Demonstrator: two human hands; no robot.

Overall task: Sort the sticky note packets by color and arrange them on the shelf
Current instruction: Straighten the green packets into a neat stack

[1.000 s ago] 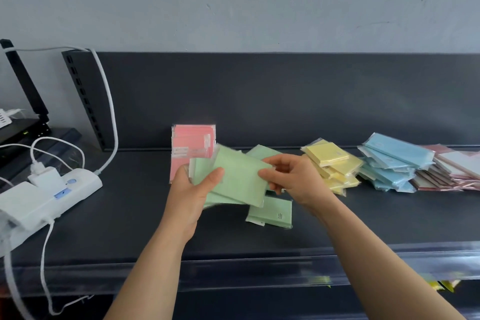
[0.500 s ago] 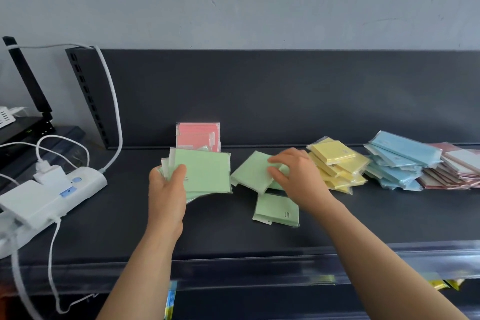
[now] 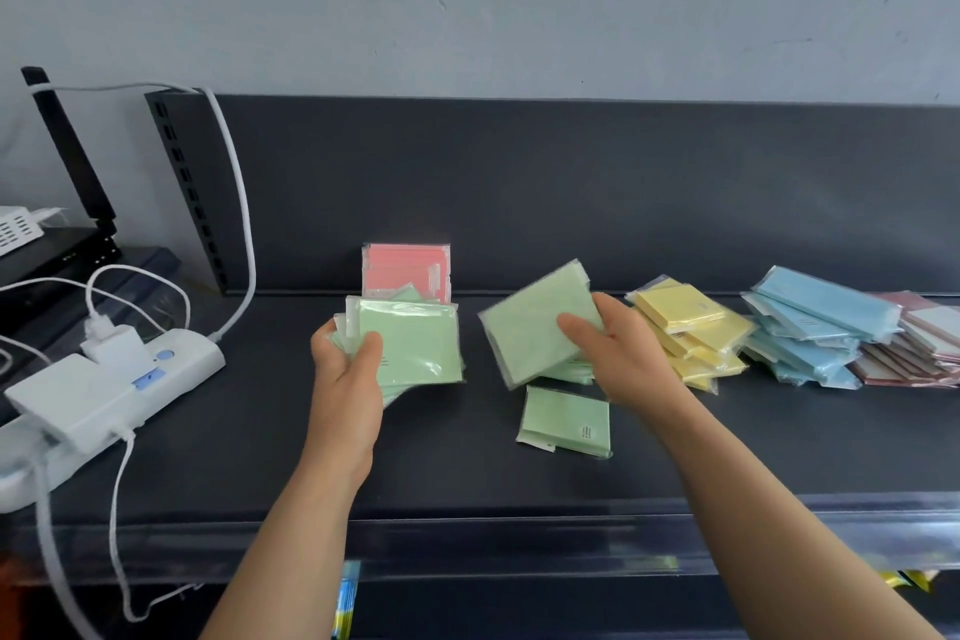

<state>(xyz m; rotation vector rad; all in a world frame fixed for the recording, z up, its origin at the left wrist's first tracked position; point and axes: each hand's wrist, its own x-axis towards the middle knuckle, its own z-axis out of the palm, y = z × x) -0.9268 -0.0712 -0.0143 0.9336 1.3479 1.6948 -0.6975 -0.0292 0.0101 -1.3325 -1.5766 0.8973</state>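
Observation:
My left hand grips a stack of green sticky note packets above the dark shelf. My right hand pinches a single green packet, lifted and tilted, over a few more green packets partly hidden beneath it. One green packet lies flat on the shelf below my right hand. Pink packets stand upright against the back panel behind my left hand. To the right lie a yellow pile, a blue pile and a pale pink pile.
A white power strip with plugs and cables sits at the shelf's left end. A black router with an antenna stands further left. The shelf has a clear plastic front rail. More items show on the level below.
My left hand carried its green stack left, away from my right hand. My right hand reached down to the loose green packets and lifted one off the shelf.

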